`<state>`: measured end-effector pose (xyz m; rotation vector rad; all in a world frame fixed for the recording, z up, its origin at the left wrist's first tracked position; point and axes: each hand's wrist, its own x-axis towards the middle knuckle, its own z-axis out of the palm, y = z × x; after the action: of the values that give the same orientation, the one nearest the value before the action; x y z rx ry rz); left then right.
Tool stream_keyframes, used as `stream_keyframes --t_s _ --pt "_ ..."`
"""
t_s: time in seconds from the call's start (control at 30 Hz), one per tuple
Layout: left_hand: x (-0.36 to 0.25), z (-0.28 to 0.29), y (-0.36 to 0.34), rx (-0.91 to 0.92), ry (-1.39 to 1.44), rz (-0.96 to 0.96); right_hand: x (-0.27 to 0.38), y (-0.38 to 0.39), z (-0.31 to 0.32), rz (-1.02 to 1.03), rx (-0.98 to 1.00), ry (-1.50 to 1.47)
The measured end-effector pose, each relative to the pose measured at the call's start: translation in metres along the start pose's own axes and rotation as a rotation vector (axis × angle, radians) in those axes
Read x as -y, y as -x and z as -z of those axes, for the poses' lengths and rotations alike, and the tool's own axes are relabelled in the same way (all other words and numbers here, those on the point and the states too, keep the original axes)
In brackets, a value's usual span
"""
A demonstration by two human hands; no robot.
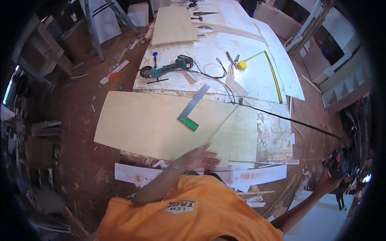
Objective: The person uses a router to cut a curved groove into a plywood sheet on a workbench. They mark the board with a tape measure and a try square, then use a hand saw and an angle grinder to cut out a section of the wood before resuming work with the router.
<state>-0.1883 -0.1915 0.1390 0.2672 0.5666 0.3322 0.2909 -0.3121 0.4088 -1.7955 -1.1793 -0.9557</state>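
Note:
My left hand [203, 158] is open, fingers stretched out, above the near edge of a pale plywood sheet [132, 120]. It appears to hold nothing. A dark line crosses the sheet slantwise from its far edge toward that hand. Off the bench to the right, my right hand [327, 182] grips a dark corded power tool with red parts, apparently a jigsaw [339, 164]. Its black cord [297, 121] runs back across the bench. On the plywood lies a try square [188, 123] with a steel blade and green stock.
Beyond the sheet lie a cordless angle grinder [167, 67], pliers [232, 60] and an extended yellow tape measure [242, 65]. Another plywood piece [173, 26] rests farther back. A white panel [317, 219] stands low at right. Offcuts litter the floor, and a stepladder [94, 32] stands far left.

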Motion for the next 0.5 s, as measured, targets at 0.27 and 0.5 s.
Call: stream_keyframes --t_s 0.27,0.5 --pt "-0.141 -0.166 -0.181 0.145 -0.062 -0.034 -0.091 -0.013 0.028 -0.198 -0.131 -0.154" --pt "-0.139 -0.201 -0.331 -0.053 -0.027 -0.238 -0.192 0.04 0.094 -0.112 -0.17 0.357"
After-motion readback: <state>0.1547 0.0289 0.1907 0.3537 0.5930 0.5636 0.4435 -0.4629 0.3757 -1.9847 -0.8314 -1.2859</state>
